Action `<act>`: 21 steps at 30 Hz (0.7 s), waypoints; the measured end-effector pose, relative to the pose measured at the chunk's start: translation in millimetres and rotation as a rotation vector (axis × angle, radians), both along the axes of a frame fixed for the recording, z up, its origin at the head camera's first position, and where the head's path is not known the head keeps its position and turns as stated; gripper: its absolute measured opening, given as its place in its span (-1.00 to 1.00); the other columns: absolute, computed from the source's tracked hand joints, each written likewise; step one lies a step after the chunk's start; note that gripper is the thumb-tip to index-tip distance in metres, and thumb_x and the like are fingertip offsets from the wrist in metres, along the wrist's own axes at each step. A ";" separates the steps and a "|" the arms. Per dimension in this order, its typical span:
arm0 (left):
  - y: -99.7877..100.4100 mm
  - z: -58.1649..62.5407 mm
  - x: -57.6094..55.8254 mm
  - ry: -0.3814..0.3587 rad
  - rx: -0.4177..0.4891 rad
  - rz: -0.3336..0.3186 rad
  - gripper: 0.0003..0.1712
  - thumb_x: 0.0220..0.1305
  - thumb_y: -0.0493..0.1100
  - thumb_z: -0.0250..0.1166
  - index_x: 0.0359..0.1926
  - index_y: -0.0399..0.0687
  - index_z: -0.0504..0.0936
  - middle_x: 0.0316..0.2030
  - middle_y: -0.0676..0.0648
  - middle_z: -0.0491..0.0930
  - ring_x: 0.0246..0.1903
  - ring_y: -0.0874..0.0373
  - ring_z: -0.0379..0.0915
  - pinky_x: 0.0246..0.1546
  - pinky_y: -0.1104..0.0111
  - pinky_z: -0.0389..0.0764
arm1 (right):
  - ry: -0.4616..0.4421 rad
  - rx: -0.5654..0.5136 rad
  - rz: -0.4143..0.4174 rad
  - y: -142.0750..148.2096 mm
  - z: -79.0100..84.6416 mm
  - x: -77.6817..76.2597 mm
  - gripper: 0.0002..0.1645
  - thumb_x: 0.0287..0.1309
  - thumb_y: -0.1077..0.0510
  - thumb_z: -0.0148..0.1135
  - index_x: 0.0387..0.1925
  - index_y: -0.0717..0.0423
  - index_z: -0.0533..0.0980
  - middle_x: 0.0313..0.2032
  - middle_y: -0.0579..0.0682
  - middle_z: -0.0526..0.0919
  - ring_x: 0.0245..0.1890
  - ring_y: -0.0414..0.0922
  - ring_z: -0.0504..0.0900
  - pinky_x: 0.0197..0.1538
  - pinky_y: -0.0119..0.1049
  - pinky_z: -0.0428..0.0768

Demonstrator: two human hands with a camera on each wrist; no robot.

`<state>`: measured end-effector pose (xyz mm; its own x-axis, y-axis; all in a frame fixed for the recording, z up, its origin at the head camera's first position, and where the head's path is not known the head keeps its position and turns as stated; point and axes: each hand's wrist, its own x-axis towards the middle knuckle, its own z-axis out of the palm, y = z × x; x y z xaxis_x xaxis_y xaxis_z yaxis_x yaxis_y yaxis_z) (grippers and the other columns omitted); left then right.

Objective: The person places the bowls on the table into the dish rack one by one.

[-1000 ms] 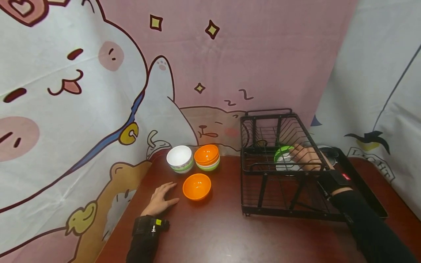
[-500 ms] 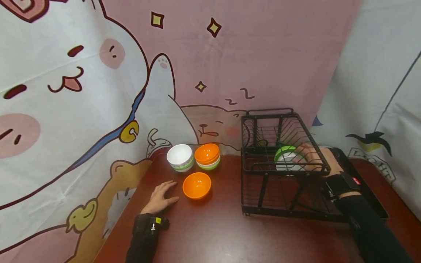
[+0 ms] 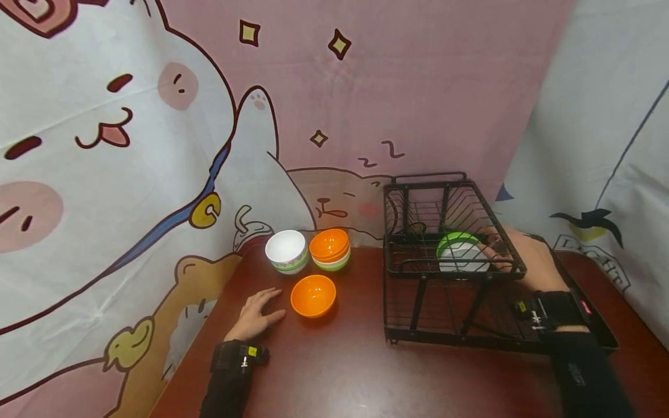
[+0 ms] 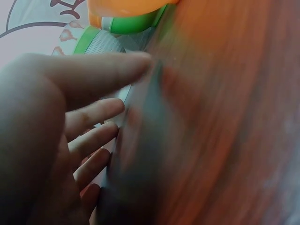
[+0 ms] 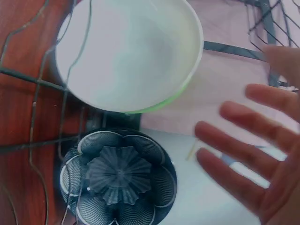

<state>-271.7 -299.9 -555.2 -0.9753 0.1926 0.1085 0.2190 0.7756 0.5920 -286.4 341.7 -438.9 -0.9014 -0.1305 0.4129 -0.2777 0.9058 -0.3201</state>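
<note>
My left hand (image 3: 253, 316) rests on the table with relaxed fingers, just left of a single orange bowl (image 3: 313, 296) that it does not touch. A white and green bowl (image 5: 131, 47) sits tilted in the lower tier of the black dish rack (image 3: 453, 339), seen through the upper basket's wires. My right hand (image 3: 530, 255) is at the rack's right side. Its fingers (image 5: 239, 140) are spread and apart from that bowl in the right wrist view. Below the bowl there lies a dark, flower-patterned bowl (image 5: 119, 173).
Behind the single bowl stand two stacks: white and green bowls (image 3: 286, 251) on the left, and orange bowls (image 3: 328, 245) over a white and green one. A black tray (image 3: 601, 328) lies under the rack's right side. A printed cloth (image 3: 434, 87) hangs behind the table.
My right hand has drawn back to the right, off the white and green bowl, which stays in the rack. The left hand has kept its place.
</note>
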 end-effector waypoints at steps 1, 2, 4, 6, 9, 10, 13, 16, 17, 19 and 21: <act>1.4 0.1 -0.8 -0.002 0.007 0.005 -0.29 0.35 0.16 0.35 0.42 -0.02 0.49 0.42 -0.23 0.41 0.40 -0.30 0.16 0.33 -0.42 0.09 | -0.015 -0.008 -0.004 -0.3 -1.3 2.0 -0.35 0.41 -0.21 0.23 0.30 0.14 0.51 -0.01 0.29 0.74 -0.02 0.31 0.70 -0.04 0.36 0.55; 3.4 0.7 -1.7 -0.015 0.022 0.011 -0.31 0.39 0.19 0.30 0.42 0.00 0.49 0.41 -0.22 0.42 0.40 -0.28 0.17 0.33 -0.41 0.08 | -0.025 -0.011 -0.007 -0.4 -3.3 4.2 -0.34 0.42 -0.21 0.22 0.32 0.15 0.50 0.03 0.30 0.72 0.01 0.33 0.68 -0.02 0.37 0.54; 8.8 2.1 -3.8 -0.056 0.060 0.029 -0.33 0.47 0.27 0.17 0.42 0.04 0.49 0.40 -0.19 0.44 0.39 -0.24 0.18 0.35 -0.39 0.08 | -0.040 -0.042 -0.023 -0.2 -9.2 9.6 -0.32 0.41 -0.19 0.24 0.34 0.14 0.48 0.10 0.32 0.68 0.04 0.37 0.64 -0.01 0.38 0.51; 15.7 4.0 -5.7 -0.111 0.097 0.055 -0.31 0.51 0.35 0.05 0.43 0.09 0.49 0.40 -0.12 0.46 0.40 -0.18 0.19 0.41 -0.34 0.09 | -0.070 -0.069 -0.049 0.1 -15.4 15.3 -0.32 0.41 -0.21 0.23 0.36 0.10 0.48 0.17 0.32 0.62 0.07 0.41 0.60 -0.01 0.40 0.49; 26.2 8.0 -6.8 -0.149 0.136 0.085 -0.28 0.53 0.40 -0.05 0.43 0.10 0.49 0.39 -0.07 0.48 0.42 -0.12 0.24 0.46 -0.27 0.13 | -0.125 -0.096 -0.087 1.6 -24.4 21.2 -0.28 0.42 -0.29 0.16 0.38 0.05 0.47 0.25 0.33 0.54 0.12 0.47 0.54 -0.01 0.42 0.47; 29.7 8.6 -6.3 -0.152 0.149 0.093 -0.28 0.52 0.40 -0.04 0.43 0.11 0.50 0.39 -0.06 0.49 0.42 -0.11 0.26 0.47 -0.25 0.15 | -0.148 -0.094 -0.097 2.3 -26.8 22.7 -0.27 0.42 -0.31 0.14 0.39 0.04 0.46 0.27 0.34 0.51 0.14 0.50 0.51 -0.01 0.44 0.46; 39.3 11.6 -4.5 -0.140 0.169 0.098 -0.30 0.52 0.37 0.03 0.42 0.08 0.50 0.36 -0.06 0.53 0.38 -0.08 0.36 0.46 -0.19 0.26 | -0.215 -0.084 -0.108 5.3 -31.1 23.0 -0.22 0.43 -0.38 0.06 0.39 0.05 0.47 0.29 0.39 0.46 0.20 0.54 0.44 0.03 0.50 0.42; 49.7 16.1 -3.3 -0.143 0.193 0.092 -0.37 0.51 0.28 0.13 0.38 0.04 0.51 0.17 -0.08 0.64 0.07 -0.03 0.60 0.21 -0.02 0.59 | -0.263 -0.073 -0.091 8.8 -32.3 21.6 -0.24 0.43 -0.38 0.07 0.34 0.07 0.50 0.30 0.43 0.45 0.26 0.54 0.39 0.13 0.55 0.35; 53.2 17.0 -3.2 -0.150 0.200 0.090 -0.40 0.51 0.24 0.16 0.37 0.02 0.51 0.07 -0.07 0.67 -0.08 -0.01 0.63 0.07 0.06 0.68 | -0.275 -0.072 -0.077 10.0 -32.2 21.3 -0.25 0.44 -0.37 0.07 0.33 0.09 0.51 0.30 0.44 0.45 0.27 0.53 0.38 0.15 0.56 0.33; 60.0 18.1 -3.2 -0.170 0.221 0.089 -0.49 0.53 0.12 0.18 0.33 -0.03 0.52 -0.15 -0.07 0.68 -0.35 0.04 0.60 -0.23 0.20 0.71 | -0.291 -0.067 -0.052 11.6 -32.0 21.8 -0.28 0.45 -0.32 0.10 0.31 0.12 0.52 0.30 0.46 0.46 0.28 0.53 0.38 0.18 0.57 0.31; 66.1 18.0 -3.4 -0.189 0.250 0.093 -0.58 0.54 -0.02 0.17 0.27 -0.09 0.54 -0.32 -0.10 0.64 -0.52 0.04 0.53 -0.44 0.28 0.65 | -0.310 -0.065 -0.046 12.7 -32.4 23.4 -0.30 0.45 -0.31 0.12 0.30 0.12 0.51 0.30 0.45 0.47 0.28 0.52 0.39 0.19 0.56 0.31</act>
<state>-275.1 -233.7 -537.2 -0.9948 0.0920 -0.0435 0.0221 0.6123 0.7903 -263.0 354.4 -471.4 -0.9899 -0.0692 0.1238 -0.1173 0.8901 -0.4404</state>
